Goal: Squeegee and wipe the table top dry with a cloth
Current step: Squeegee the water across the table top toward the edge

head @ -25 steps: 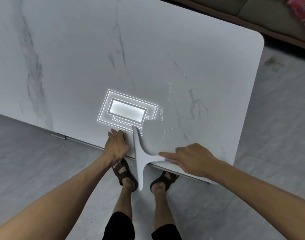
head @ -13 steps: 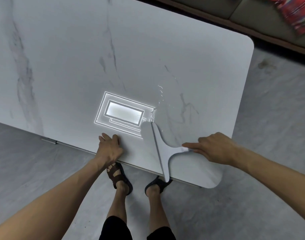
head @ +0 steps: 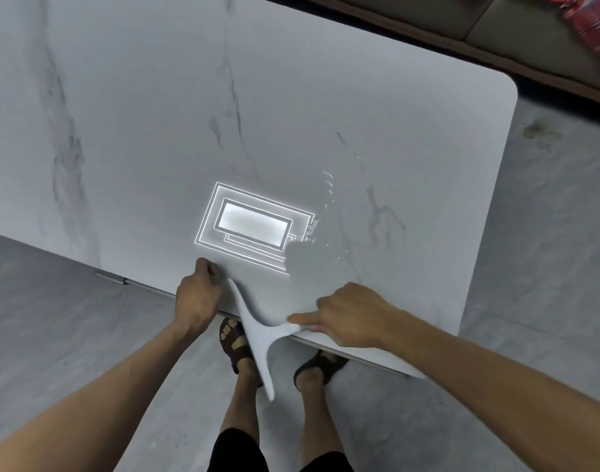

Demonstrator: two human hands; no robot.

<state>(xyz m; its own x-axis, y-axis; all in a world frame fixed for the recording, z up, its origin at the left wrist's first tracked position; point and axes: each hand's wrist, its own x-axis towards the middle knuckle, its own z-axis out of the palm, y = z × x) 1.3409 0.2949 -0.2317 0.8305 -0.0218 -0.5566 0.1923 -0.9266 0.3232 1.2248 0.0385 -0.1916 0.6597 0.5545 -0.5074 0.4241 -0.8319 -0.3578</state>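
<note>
Low in the middle of the frame, the right hand (head: 355,313) pinches the handle end of a pale grey, T-shaped squeegee (head: 256,330), thumb and fingertips closed on it just where it meets the near edge of the white marble-patterned tabletop (head: 411,137). Its long blade runs from beside the left hand (head: 198,296) down past the table edge and hangs out over the grey floor (head: 53,301), so only the upper part of the tool lies on the surface. The left hand rests knuckles-up on the tabletop at the near edge, fingers curled and holding nothing, touching or nearly touching the blade's upper tip. Up and right of the tool, scattered water droplets (head: 329,189) glint beside the bright rectangular reflection of a ceiling light (head: 254,224). The squeegee looks light and thin, stiff along the handle but probably flexible at the blade lip, and likely slick when wet; a fuller grip around the handle stem would probably steer it better than this fingertip pinch, especially with so much of it overhanging. No cloth shows on the tabletop; only a red patterned fabric (head: 595,22) lies at the upper right.
</note>
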